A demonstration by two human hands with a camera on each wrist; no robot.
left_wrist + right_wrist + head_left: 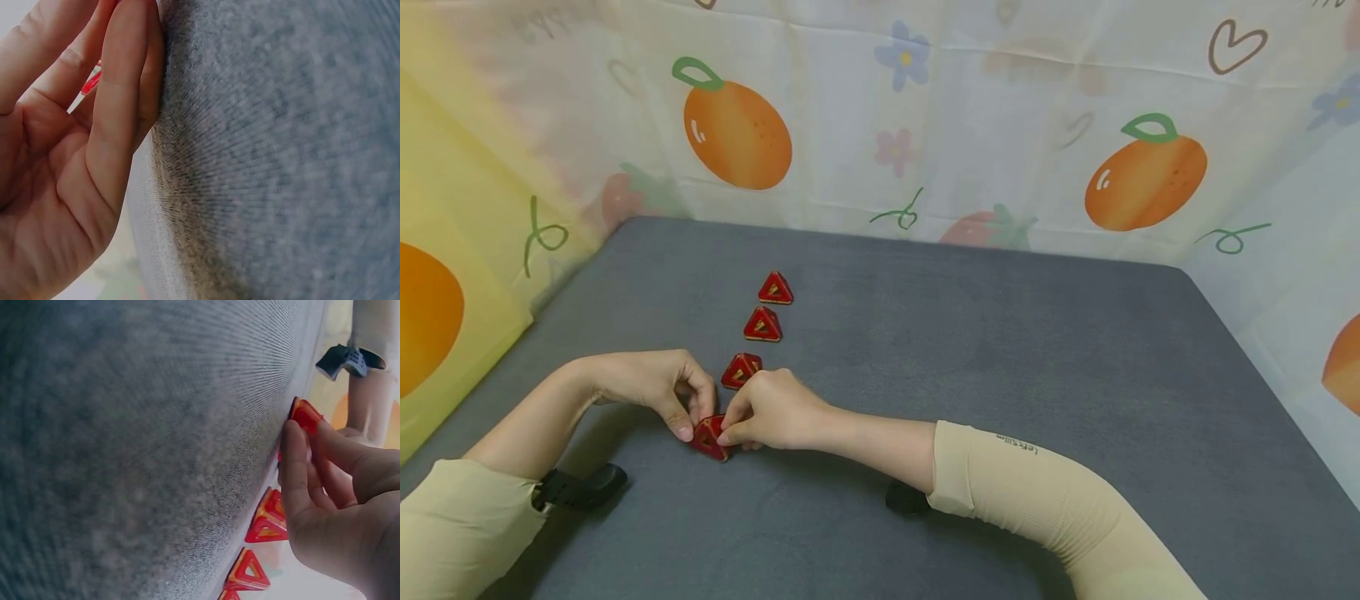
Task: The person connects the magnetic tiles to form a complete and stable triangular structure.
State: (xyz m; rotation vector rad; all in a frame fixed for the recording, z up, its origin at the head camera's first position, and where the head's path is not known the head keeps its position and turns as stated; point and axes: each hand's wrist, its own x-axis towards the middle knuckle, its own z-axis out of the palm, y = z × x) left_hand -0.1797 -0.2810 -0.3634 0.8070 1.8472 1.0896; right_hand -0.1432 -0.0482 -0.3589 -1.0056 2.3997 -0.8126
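Four-sided-looking red pyramids built of triangles with yellowish edges stand in a slanting row on the grey table. At the near end, one red triangular pyramid (706, 440) sits between both hands. My left hand (658, 387) holds its left side with thumb and fingers. From the right, my right hand (782, 412) pinches the same piece, as the right wrist view also shows at its red tip (305, 416). Just behind the right fingers is a second pyramid (739, 368), partly covered. In the left wrist view the left hand (75, 137) hides nearly all of the piece.
Farther back in the row stand a third pyramid (763, 325) and the farthest one (776, 288). The grey table (1000, 350) extends to the right. A printed cloth (842, 125) hangs behind it. Each wrist wears a black device, the left one (583, 487) near the sleeve.
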